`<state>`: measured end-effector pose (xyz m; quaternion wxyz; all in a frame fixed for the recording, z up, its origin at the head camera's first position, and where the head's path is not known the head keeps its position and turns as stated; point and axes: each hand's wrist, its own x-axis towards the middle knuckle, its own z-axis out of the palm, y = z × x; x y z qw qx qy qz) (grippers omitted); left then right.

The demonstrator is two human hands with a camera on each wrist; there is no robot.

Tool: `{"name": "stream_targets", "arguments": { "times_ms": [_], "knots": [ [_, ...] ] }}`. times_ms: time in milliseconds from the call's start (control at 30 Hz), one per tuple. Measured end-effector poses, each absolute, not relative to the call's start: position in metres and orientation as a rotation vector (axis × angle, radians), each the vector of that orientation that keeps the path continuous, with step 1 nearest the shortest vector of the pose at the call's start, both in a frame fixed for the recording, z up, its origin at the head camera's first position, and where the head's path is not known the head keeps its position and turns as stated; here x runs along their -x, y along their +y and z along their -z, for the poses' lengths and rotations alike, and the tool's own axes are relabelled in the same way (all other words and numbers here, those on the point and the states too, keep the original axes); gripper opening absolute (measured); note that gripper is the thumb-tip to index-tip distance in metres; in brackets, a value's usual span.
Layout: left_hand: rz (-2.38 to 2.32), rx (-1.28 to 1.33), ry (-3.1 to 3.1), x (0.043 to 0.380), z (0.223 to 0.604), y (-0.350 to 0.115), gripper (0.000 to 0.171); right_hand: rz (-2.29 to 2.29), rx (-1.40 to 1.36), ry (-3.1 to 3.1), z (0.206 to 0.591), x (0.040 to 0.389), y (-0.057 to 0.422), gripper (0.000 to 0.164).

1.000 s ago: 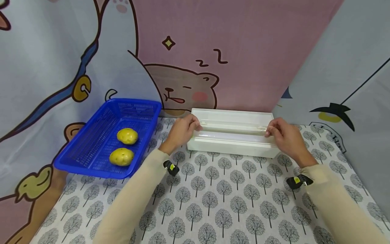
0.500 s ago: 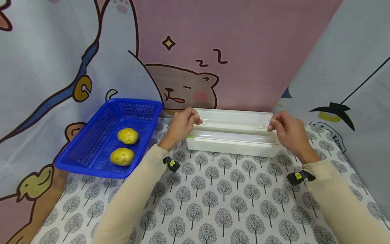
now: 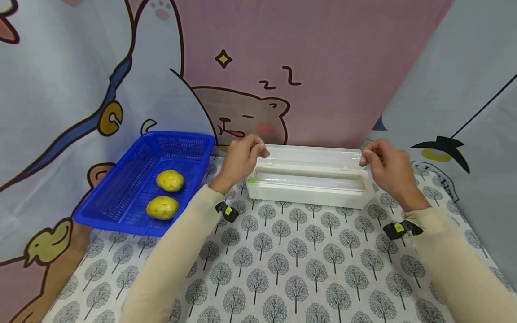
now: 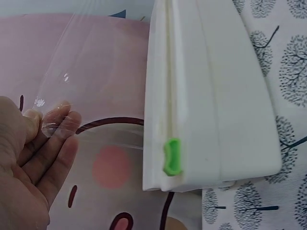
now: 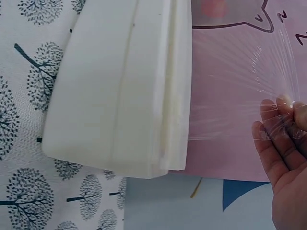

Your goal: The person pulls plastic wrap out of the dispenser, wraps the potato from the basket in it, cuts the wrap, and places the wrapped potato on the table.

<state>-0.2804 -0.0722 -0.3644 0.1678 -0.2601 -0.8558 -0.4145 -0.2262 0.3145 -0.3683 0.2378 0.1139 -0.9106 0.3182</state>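
A white cling film dispenser (image 3: pixel 311 197) stands against the back wall with its lid (image 3: pixel 315 154) tipped back and a film roll (image 3: pixel 311 180) inside. Clear cling film (image 4: pixel 103 72) stretches up from it between both hands. My left hand (image 3: pixel 239 162) pinches one corner of the film between thumb and forefinger, above the dispenser's left end. At the other end my right hand (image 3: pixel 388 172) pinches the opposite corner, where the film (image 5: pixel 240 86) gathers in creases. A green slider cutter (image 4: pixel 172 156) sits at the dispenser's left end.
To the left, a blue plastic basket (image 3: pixel 109 217) holds two yellow potatoes (image 3: pixel 169 180). A cloth with a tree print (image 3: pixel 296 251) covers the table. A cartoon-printed curtain (image 3: pixel 331 80) hangs close behind the dispenser.
Both hands have risen and moved back from the dispenser's opening, drawing the film up off the roll. My right hand has also shifted slightly right. Dispenser and basket stay put.
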Motion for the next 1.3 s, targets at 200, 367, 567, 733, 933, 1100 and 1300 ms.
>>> {"name": "stream_targets", "arguments": {
  "times_ms": [200,367,567,733,933,1100,1300],
  "knots": [
    [1.157,0.759,-2.41,0.282,0.355,-0.073,0.015,-0.838,-0.351,-2.45,0.364,0.23,0.315,0.009],
    [1.132,0.772,-2.382,0.283,0.346,-0.073,0.015,-0.855,-0.347,-2.438,0.354,0.229,0.313,0.01],
    [1.133,0.778,-2.38,0.283,0.335,-0.072,0.016,-0.877,-0.342,-2.43,0.343,0.229,0.312,0.012],
    [1.133,0.773,-2.378,0.284,0.329,-0.072,0.017,-0.884,-0.342,-2.412,0.335,0.231,0.312,0.014],
    [1.108,0.79,-2.352,0.286,0.32,-0.071,0.017,-0.874,-0.326,-2.39,0.325,0.232,0.312,0.012],
    [1.121,0.786,-2.359,0.285,0.312,-0.07,0.018,-0.886,-0.298,-2.393,0.318,0.232,0.313,0.011],
    [1.129,0.784,-2.341,0.285,0.304,-0.07,0.017,-0.892,-0.343,-2.33,0.309,0.233,0.313,0.009]
  ]
}}
